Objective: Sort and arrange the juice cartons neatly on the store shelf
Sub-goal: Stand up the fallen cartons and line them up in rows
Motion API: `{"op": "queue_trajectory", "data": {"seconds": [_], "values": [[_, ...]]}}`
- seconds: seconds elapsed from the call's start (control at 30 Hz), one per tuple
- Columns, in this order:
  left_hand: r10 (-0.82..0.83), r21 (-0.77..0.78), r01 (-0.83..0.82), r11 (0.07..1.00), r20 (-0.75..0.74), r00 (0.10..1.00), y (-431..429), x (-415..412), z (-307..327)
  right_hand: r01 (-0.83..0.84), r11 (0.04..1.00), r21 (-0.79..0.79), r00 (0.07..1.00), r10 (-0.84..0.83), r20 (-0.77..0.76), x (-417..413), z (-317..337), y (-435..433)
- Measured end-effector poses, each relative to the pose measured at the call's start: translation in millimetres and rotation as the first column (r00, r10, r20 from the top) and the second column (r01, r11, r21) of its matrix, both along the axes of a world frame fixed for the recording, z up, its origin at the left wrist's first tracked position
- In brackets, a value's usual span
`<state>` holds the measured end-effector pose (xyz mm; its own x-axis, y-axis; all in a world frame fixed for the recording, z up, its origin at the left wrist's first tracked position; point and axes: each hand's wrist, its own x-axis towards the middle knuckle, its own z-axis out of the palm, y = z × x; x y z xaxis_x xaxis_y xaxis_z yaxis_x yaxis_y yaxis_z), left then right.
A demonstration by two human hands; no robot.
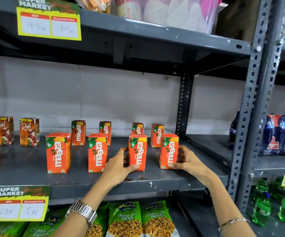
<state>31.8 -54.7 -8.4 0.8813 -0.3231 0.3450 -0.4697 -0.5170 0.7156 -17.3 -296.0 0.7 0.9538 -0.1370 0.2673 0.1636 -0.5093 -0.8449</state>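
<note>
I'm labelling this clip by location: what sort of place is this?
Most likely a small supermarket aisle: "Super Market" price tags clipped to grey metal shelving, rows of Maaza juice cartons, and snack packets below.

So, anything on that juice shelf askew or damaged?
No damage or spills. The orange Maaza cartons stand upright in two loose rows with uneven gaps. The rightmost front carton, in the right hand, is turned slightly; the left hand holds its neighbour.

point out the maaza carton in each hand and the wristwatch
left-hand Maaza carton [137, 152]: head view, middle of its orange front face
right-hand Maaza carton [168, 151]: head view, middle of its front face
wristwatch [82, 210]: head view, metal band on left wrist
</note>
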Motion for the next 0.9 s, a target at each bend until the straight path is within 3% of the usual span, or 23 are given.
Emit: {"op": "queue_trajectory", "data": {"seconds": [0.9], "values": [[-0.052, 0.0, 0.052, 0.999, -0.008, 0.999, 0.7, -0.1, -2.4, 0.003, 0.999, 0.041, 1.0, -0.003, 0.006, 0.6, -9.9, -0.8]]}}
